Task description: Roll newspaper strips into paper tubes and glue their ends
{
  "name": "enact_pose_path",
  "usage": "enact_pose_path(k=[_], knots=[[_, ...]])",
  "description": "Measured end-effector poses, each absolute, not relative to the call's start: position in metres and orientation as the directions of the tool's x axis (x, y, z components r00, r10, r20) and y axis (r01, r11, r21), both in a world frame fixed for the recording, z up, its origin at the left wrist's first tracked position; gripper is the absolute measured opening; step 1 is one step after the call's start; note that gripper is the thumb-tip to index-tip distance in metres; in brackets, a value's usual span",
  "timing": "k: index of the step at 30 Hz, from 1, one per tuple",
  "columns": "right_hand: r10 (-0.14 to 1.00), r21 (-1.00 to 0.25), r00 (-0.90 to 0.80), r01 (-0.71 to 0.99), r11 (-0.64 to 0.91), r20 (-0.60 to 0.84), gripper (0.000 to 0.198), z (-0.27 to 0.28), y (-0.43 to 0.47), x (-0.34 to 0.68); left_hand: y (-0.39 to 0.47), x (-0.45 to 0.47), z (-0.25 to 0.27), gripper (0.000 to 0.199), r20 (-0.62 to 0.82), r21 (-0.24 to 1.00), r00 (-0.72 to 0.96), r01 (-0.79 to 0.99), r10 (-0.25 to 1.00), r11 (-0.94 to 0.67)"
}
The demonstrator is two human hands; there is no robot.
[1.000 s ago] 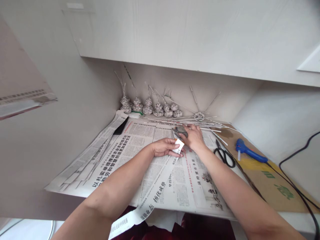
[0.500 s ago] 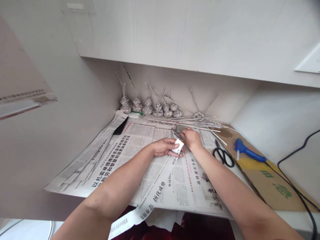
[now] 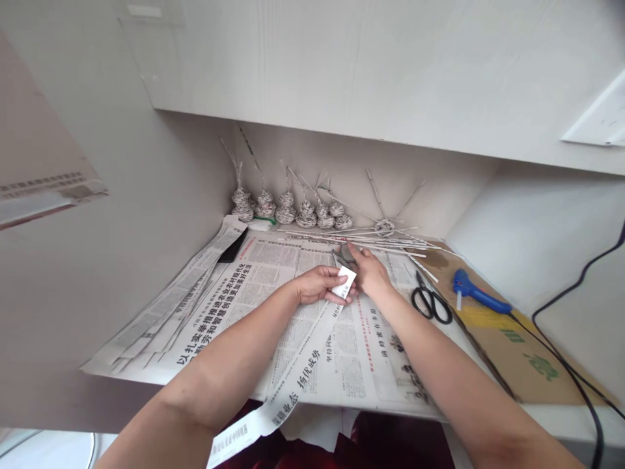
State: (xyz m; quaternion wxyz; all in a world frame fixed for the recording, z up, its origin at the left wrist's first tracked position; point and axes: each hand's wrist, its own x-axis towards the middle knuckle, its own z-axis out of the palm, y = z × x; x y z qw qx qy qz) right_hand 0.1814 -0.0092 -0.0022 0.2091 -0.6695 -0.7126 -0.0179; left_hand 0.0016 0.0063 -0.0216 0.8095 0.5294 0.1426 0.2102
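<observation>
My left hand pinches the end of a long newspaper strip between thumb and fingers. The strip's end is turned up and shows a blank white face. From there the strip runs down over the table's front edge towards my lap. Just right of it, my right hand has its fingers bent around a grey, dark-edged thing, whose kind I cannot make out. The fingers partly cover it. Beneath both hands lie spread newspaper sheets.
Black-handled scissors and a blue glue gun on cardboard lie to the right. Thin paper sticks lie behind my hands. Several woven gourds line the back wall. Newspaper strips are stacked left; a low overhang crosses above.
The fingers of my right hand have shifted, with one now reaching further forward over the grey thing. My left hand keeps its pinch on the strip. The view has moved slightly.
</observation>
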Motion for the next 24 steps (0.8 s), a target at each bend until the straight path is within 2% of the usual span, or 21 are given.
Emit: enact_pose_path(k=[2,4,6,8,10,12,14,16,21,24], knots=[[0.913,-0.237,0.019,0.968,0.086,0.407,0.049,0.005,-0.016,0.185,0.006,0.003,-0.021,0.035,-0.033,0.913,0.823,-0.205,0.567,0.352],[0.863,-0.252,0.024,0.96,0.12,0.505,0.036,0.01,-0.023,0.188,0.006,0.005,-0.02,0.033,-0.053,0.908,0.77,-0.227,0.635,0.351],[0.849,-0.393,0.065,0.903,0.173,0.524,0.028,0.013,-0.029,0.19,0.006,0.006,-0.018,0.031,-0.062,0.904,0.733,-0.246,0.678,0.35],[0.897,-0.63,0.143,0.757,0.173,0.419,0.029,0.011,-0.033,0.191,0.005,0.007,-0.016,0.031,-0.068,0.906,0.708,-0.251,0.703,0.34],[0.954,-0.842,0.173,0.526,0.122,0.246,0.035,0.008,-0.036,0.192,0.003,0.007,-0.014,0.032,-0.07,0.915,0.696,-0.241,0.715,0.324],[0.989,-0.948,0.094,0.308,0.076,0.11,0.04,0.006,-0.038,0.192,0.002,0.007,-0.012,0.035,-0.069,0.924,0.692,-0.228,0.719,0.308],[0.998,-0.98,-0.021,0.185,0.068,0.065,0.043,0.006,-0.04,0.192,0.001,0.007,-0.012,0.038,-0.078,0.932,0.681,-0.209,0.728,0.296],[0.995,-0.984,-0.084,0.165,0.07,0.057,0.044,0.006,-0.041,0.191,0.0,0.008,-0.012,0.039,-0.093,0.94,0.667,-0.185,0.74,0.285],[0.999,-0.972,-0.002,0.23,0.046,0.047,0.039,0.004,-0.04,0.188,-0.003,0.009,-0.011,0.037,-0.1,0.953,0.7,-0.137,0.707,0.27],[0.996,-0.979,0.081,0.206,0.01,0.027,0.037,0.002,-0.039,0.188,-0.003,0.01,-0.011,0.035,-0.144,0.954,0.658,-0.106,0.739,0.281]])
